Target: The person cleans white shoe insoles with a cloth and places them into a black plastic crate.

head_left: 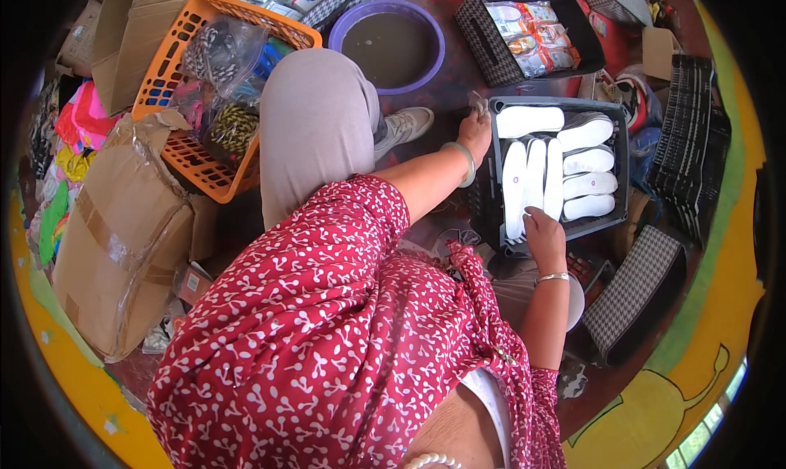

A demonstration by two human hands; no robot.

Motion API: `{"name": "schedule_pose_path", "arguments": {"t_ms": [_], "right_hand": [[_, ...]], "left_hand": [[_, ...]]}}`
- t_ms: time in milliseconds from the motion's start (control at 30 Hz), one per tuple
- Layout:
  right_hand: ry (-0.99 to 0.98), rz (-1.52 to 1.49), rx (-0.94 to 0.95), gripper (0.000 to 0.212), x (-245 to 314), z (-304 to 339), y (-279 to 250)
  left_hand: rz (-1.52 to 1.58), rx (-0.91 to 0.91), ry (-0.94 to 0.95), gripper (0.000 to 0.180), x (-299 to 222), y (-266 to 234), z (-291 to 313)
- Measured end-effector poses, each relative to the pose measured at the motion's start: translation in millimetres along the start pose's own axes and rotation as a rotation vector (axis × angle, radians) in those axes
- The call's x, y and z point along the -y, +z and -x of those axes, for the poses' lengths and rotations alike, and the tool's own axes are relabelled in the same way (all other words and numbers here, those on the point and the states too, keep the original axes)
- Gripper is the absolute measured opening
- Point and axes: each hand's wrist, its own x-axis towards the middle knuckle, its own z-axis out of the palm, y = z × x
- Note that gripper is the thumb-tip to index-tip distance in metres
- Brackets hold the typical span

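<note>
A black plastic crate (620,154) on the floor to the right holds rows of white insoles (588,159). Some stand on edge side by side at its left, others are stacked at its right, and one lies across the far end. My left hand (475,135) is closed at the crate's far left corner, around a small greyish thing I cannot make out. At the crate's near side, my right hand (545,238) has its fingers bent against the near ends of the standing insoles, seemingly pinching one.
An orange basket (221,189) with bagged cords and a taped cardboard box (123,240) stand left. Ahead are a purple basin (438,55) of murky water and a houndstooth bin (483,47) of packets. Another houndstooth box (632,289) and black racks (688,141) flank the crate's right.
</note>
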Motion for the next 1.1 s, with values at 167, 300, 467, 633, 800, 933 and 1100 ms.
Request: {"name": "schedule_pose_path", "arguments": {"t_ms": [167, 300, 467, 633, 800, 933, 1100], "right_hand": [[-0.045, 0.064, -0.042, 0.024, 29.7, 32.1, -4.1], [-0.062, 0.117, -0.037, 0.024, 61.8, 53.4, -0.6], [-0.059, 0.056, -0.021, 0.023, 54.2, 31.4, 7.4], [-0.038, 0.011, 0.051, 0.023, 45.3, -5.0, 10.8], [-0.039, -0.03, 0.073, 0.022, 30.3, -45.3, 6.4], [-0.064, -0.044, 0.063, 0.022, 25.4, -47.7, 0.0], [-0.118, -0.038, -0.002, 0.022, 65.8, 32.9, 5.0]], "left_hand": [[0.24, -0.096, 0.114, 0.023, -30.1, -35.3, 65.7], [0.552, -0.103, -0.098, 0.029, 36.0, -124.1, 5.1], [0.329, -0.442, 0.009, 0.032, 39.4, -123.0, -69.6], [0.045, -0.341, -0.152, 0.028, 74.3, -106.3, -172.5], [-0.024, -0.298, -0.238, 0.031, 91.5, -68.0, -219.7], [0.463, -0.215, -0.304, 0.032, 67.6, -56.8, -188.2], [0.652, -0.179, -0.135, 0.026, 13.5, -80.4, -75.8]]}}
